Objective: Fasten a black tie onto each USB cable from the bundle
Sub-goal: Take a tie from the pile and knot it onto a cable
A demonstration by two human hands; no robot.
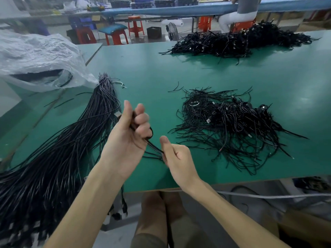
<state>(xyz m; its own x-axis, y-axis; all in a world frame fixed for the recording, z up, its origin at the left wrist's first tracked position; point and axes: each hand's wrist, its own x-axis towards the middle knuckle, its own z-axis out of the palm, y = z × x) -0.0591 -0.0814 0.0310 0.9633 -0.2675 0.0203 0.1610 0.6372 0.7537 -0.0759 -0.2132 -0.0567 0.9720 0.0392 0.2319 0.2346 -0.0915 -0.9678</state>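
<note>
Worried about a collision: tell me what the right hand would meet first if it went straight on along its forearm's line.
Most likely the left hand, which grips a coiled black USB cable up-left of the right hand; a thin black strand links them. Depth is unclear.

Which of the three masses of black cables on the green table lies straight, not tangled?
The long black cable bundle on the left, hanging over the near edge; the near-right pile and far pile are tangled.

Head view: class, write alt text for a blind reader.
Left hand grips a black USB cable; right hand pinches a black strand from it, over a green table. A cable bundle lies left, a tangled pile right.
</note>
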